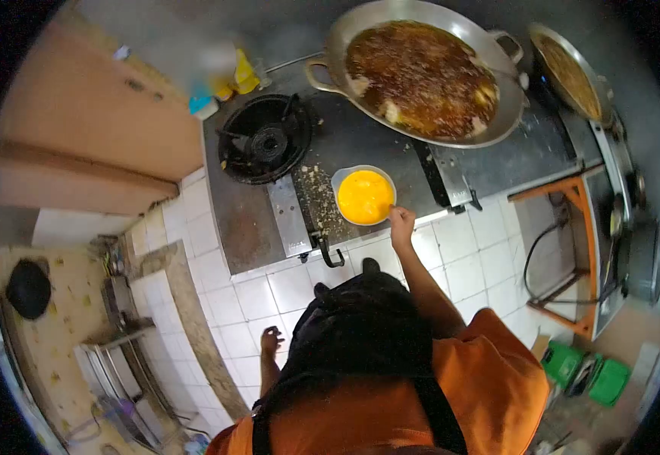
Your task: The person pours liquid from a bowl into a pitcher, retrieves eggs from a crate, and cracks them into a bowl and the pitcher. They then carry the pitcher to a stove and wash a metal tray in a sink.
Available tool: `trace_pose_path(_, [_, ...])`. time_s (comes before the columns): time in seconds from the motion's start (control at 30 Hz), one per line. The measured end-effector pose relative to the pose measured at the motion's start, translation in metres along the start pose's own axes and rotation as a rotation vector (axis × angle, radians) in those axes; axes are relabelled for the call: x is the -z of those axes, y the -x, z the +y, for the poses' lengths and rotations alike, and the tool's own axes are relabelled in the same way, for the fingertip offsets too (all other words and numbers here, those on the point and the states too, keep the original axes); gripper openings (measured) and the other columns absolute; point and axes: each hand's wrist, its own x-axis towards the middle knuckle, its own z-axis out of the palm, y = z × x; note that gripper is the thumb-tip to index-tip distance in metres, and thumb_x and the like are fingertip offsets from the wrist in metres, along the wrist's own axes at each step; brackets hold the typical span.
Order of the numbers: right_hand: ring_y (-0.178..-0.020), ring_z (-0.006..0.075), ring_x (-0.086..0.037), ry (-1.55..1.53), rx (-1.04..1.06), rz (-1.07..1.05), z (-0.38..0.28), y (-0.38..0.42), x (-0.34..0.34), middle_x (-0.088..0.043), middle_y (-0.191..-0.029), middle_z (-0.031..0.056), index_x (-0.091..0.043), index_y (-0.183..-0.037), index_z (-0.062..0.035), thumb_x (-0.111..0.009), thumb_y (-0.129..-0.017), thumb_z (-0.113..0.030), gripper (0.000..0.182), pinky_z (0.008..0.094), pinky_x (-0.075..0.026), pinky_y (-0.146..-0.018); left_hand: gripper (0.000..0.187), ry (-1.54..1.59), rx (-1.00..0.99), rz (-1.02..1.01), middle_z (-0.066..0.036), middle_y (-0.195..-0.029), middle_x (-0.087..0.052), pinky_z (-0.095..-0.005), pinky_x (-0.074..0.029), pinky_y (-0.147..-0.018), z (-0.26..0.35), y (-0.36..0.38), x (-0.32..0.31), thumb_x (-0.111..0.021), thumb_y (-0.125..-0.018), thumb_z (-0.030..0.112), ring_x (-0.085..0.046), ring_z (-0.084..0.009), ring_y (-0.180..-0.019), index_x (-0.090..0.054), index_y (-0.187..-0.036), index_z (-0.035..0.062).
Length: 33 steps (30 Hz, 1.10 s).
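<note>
My right hand (401, 224) is closed at the near right edge of a pale jug (337, 182), where its handle would be. Bright yellow liquid, like beaten egg, with lighter patches fills the jug (365, 197). It is over the front part of the dark stove top (246, 235), near the edge. Down by my left side, away from the stove, my left hand (271, 340) hangs with fingers loosely bent and nothing visible in it. Behind the jug, a large two-handled wok (337, 53) holds bubbling brown oil with pale pieces floating at its rim.
A bare black burner (269, 140) is left of the jug, with crumbs scattered beside it. Control knobs and levers (331, 256) stick out at the stove front. Another pan (569, 72) stands at the far right. An orange-framed stand (592, 250) and green bins (609, 381) are to the right.
</note>
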Motion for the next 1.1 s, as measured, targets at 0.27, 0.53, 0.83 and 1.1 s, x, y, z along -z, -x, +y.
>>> trace_pose_path(0.27, [-0.077,0.0108,-0.048,0.009,0.136,0.424,0.052,0.003,0.036,-0.055,-0.082,-0.0032,-0.06,-0.095,-0.0122,-0.045,-0.092,-0.036,0.028,0.029,-0.036,-0.071,0.027,-0.018,-0.12,0.064,-0.011,-0.096,-0.067,-0.0293,-0.043,-0.046,0.01,0.013,0.007,-0.054,-0.096,0.02,-0.067,-0.0207,-0.066,-0.054,-0.121,0.0117])
trace_pose_path(0.53, [-0.052,0.0095,-0.042,0.115,-0.621,0.341,0.117,0.141,0.1,-0.048,-0.062,-0.0044,-0.06,-0.087,-0.0152,-0.052,-0.091,-0.054,0.04,0.0259,-0.033,-0.046,0.033,0.163,0.122,-0.063,-0.011,-0.102,-0.065,-0.0307,-0.043,-0.049,-0.122,-0.045,0.115,-0.054,-0.094,0.025,-0.063,-0.0225,-0.066,-0.053,-0.126,0.0142])
trace_pose_path(0.83, [-0.057,0.0224,-0.059,1.231,-0.484,-1.07,0.249,0.224,-0.097,-0.063,-0.071,0.0085,-0.065,-0.079,-0.0067,-0.051,-0.094,-0.04,0.039,0.0393,-0.047,-0.048,0.044,-0.292,-0.329,0.269,-0.016,-0.097,-0.066,-0.0389,-0.053,-0.066,-0.206,-0.065,0.317,-0.072,-0.081,0.028,-0.065,-0.0278,-0.081,-0.061,-0.113,-0.0007])
trace_pose_path(1.1, [-0.061,0.0219,-0.063,1.32,-0.509,-1.586,0.295,0.306,-0.456,-0.068,-0.081,0.0069,-0.069,-0.085,-0.0066,-0.052,-0.092,-0.02,0.022,0.0378,-0.049,-0.05,0.029,0.725,-0.271,0.794,-0.011,-0.091,-0.065,-0.0321,-0.056,-0.063,-0.211,-0.033,0.493,-0.064,-0.09,0.019,-0.063,-0.019,-0.073,-0.06,-0.114,0.0032])
